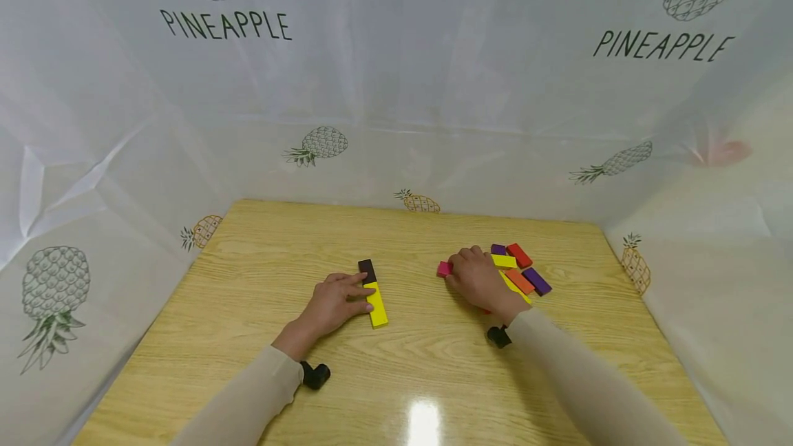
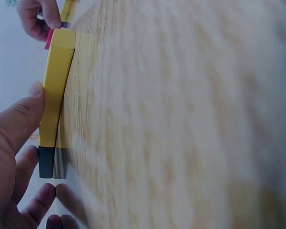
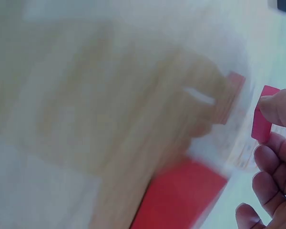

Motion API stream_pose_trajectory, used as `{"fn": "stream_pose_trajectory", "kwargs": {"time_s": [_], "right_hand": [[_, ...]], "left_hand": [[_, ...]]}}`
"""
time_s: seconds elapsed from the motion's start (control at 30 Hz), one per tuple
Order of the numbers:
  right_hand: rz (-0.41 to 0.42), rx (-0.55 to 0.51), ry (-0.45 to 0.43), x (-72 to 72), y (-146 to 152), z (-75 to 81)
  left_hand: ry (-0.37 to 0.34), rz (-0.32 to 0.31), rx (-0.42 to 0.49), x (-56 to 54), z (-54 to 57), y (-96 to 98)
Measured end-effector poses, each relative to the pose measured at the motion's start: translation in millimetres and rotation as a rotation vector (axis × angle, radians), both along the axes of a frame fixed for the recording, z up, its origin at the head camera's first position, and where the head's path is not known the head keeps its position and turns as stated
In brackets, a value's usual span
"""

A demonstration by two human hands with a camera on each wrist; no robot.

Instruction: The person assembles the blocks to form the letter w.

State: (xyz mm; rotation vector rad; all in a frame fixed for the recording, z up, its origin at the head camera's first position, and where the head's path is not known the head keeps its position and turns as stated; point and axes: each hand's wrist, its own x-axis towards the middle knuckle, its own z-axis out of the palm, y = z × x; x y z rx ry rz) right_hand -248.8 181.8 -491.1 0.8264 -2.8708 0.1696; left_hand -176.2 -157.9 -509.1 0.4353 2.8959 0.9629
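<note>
Two blocks lie end to end in the head view, a black block [image 1: 367, 270] at the far end and a yellow block [image 1: 377, 307] nearer. Against their left side rests my left hand [image 1: 331, 305], fingers spread. The left wrist view has its thumb along the side of the yellow block [image 2: 55, 95] and a finger at the black block [image 2: 46, 162]. My right hand [image 1: 477, 277] pinches a pink block [image 1: 444, 269] between thumb and fingers. In the right wrist view, that pink block [image 3: 262, 119] is above the table, its reflection below.
Right of and behind my right hand lies a loose group of blocks, including a red block [image 1: 519, 255], an orange block [image 1: 519, 281] and a purple block [image 1: 536, 281]. A pineapple-print sheet [image 1: 384, 88] rises behind the wooden table [image 1: 279, 239].
</note>
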Motion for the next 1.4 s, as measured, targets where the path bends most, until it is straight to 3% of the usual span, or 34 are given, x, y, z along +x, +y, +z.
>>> {"fn": "stream_pose_trajectory", "kwargs": {"time_s": [0.27,0.5,0.8,1.07,1.4], "right_hand": [[0.141,-0.040,0.027,29.1,-28.2,0.6],[0.203,0.010,0.033,51.0,-48.3,1.0],[0.275,0.047,-0.043,75.4,-65.0,-7.3],[0.332,0.054,-0.010,87.5,-71.4,-6.0],[0.341,0.073,-0.002,89.9,-71.6,-4.7]], "left_hand": [[0.006,-0.003,0.023,-0.3,-1.0,-1.9],[-0.009,0.002,0.017,0.0,-0.3,-1.6],[-0.003,0.003,0.008,0.4,-0.2,-1.5],[-0.009,-0.001,0.009,0.0,1.1,-1.0],[0.003,-0.007,0.002,-0.8,0.4,-0.8]]}}
